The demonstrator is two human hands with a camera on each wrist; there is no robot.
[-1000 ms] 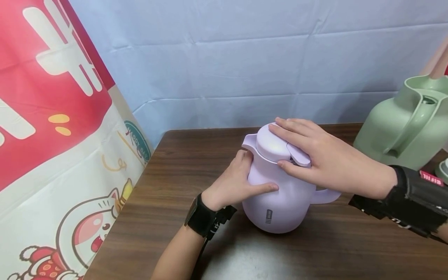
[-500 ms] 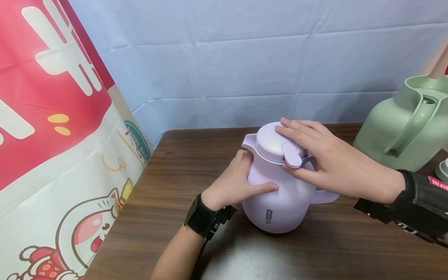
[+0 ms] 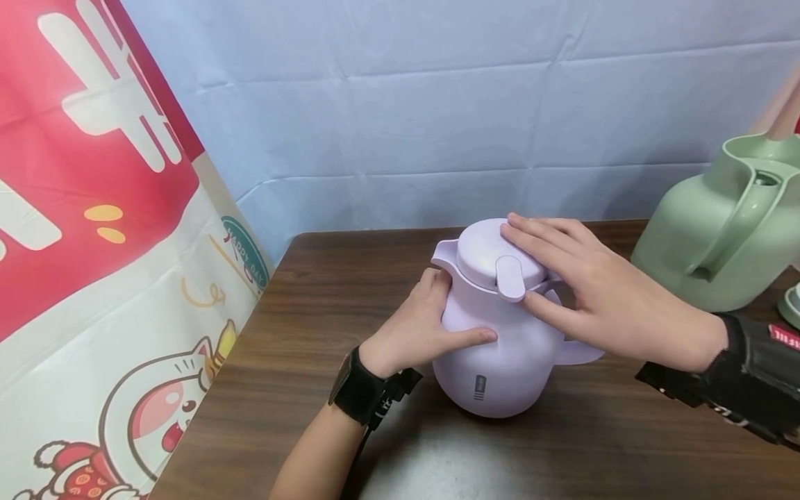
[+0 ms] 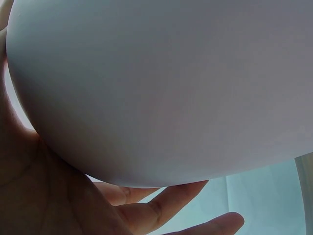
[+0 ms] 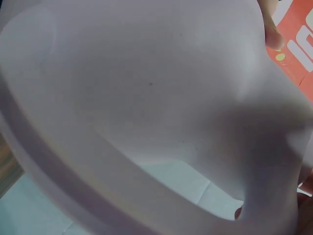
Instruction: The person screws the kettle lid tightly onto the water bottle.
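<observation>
A lilac thermos jug [image 3: 494, 361] stands upright on the table, its spout pointing left and its handle [image 3: 578, 352] to the right. My left hand [image 3: 425, 326] grips the body from the left, thumb across the front and fingers around behind. In the left wrist view the fingers [image 4: 146, 213] curve along the jug's side. On top sits the round lid [image 3: 481, 250] with its lever tab [image 3: 510, 278] toward me. My right hand [image 3: 587, 285] holds the lid's right edge, fingers on top and thumb beside the tab. In the right wrist view the jug's body and handle mostly hide that hand.
A larger green jug [image 3: 712, 229] stands at the table's right back, with a small green round piece [image 3: 790, 305] near it. Behind the brown wooden table [image 3: 300, 298] hangs a pale blue cloth [image 3: 400, 125]. A printed red and white cloth [image 3: 112, 278] hangs along the left.
The lid has turned, its tab swinging from the right toward the front. My right hand has slid slightly right along the lid. The left hand and the jug body stay put.
</observation>
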